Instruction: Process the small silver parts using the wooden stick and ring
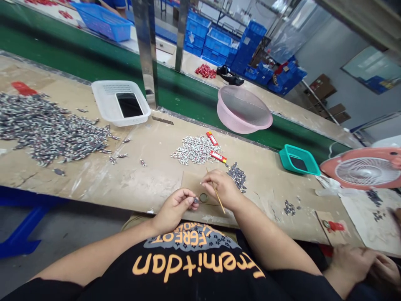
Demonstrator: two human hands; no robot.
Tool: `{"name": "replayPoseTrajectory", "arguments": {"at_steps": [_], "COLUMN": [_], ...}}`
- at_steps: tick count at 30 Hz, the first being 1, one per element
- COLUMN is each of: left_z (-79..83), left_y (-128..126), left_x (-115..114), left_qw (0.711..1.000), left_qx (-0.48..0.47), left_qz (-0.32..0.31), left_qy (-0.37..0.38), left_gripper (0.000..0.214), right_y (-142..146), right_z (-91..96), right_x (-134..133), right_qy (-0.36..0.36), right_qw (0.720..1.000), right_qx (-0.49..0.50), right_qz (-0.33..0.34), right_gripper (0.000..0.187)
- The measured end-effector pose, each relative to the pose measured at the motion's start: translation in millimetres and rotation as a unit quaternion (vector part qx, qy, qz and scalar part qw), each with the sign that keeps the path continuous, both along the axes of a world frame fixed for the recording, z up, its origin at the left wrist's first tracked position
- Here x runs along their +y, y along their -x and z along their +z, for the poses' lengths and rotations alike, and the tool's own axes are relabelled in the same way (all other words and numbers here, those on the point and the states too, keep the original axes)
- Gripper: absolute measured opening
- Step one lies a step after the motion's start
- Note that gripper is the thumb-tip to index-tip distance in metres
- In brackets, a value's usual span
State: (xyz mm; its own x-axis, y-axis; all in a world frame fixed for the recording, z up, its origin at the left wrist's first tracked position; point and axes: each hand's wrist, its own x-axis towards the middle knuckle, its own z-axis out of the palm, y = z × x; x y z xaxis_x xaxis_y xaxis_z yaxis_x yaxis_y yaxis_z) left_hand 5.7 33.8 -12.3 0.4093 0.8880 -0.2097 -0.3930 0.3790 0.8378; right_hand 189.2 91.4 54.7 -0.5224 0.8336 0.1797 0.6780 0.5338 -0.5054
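- In the head view, the left hand (176, 205) was curled, its thumb and forefinger pinched on a small dark piece (196, 200), which stuck out at the fingertips toward the right hand.
- The right hand (224, 189) was partly closed around a thin stick (221, 204), which slanted across the fingers; its thumb and forefinger were drawn together, and whatever pale speck showed at their tips was too small to tell.
- Between the two hands, just beside the dark piece, a small round cap (203, 197) lay on a brown board (190, 179).
- Just beyond the right hand lay a heap of dark pieces (237, 178).
- Farther ahead of both hands spread a pile of pale pieces (194, 150), with two red packets (212, 138) at its right side.
- Well to the left of the left hand lay a large mound of grey-and-white pieces (46, 127); a white basket (100, 102) holding a phone (130, 105) stood beyond it.
- Well to the right of the right hand, a co-worker's hands (352, 264) were close together; whether they grasped anything could not be told.
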Motion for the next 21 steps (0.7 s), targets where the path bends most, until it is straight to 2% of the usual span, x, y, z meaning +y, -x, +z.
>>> {"name": "replayPoseTrajectory", "arguments": {"at_steps": [3, 6, 12, 21], "left_z": [0.5, 1.8, 4.4, 5.3], "left_y": [-1, -2, -3, -2], "left_x": [-2, -4, -8, -10], "left_qw": [1.0, 0.998, 0.993, 0.986], "left_qx": [0.015, 0.034, 0.08, 0.121], "left_qz": [0.02, 0.029, 0.021, 0.0], "left_qy": [-0.012, -0.035, -0.083, -0.112], "left_gripper": [0.018, 0.017, 0.016, 0.016], "right_y": [4, 5, 5, 7], "right_z": [5.7, 1.2, -11.4, -8.8], "right_x": [-34, -50, -52, -55], "right_qy": [0.053, 0.079, 0.087, 0.125], "right_qw": [0.997, 0.994, 0.994, 0.99], "right_qx": [0.058, 0.057, 0.047, 0.048], "right_qz": [0.0, -0.041, -0.044, -0.05], "right_gripper": [0.005, 0.008, 0.008, 0.011]}}
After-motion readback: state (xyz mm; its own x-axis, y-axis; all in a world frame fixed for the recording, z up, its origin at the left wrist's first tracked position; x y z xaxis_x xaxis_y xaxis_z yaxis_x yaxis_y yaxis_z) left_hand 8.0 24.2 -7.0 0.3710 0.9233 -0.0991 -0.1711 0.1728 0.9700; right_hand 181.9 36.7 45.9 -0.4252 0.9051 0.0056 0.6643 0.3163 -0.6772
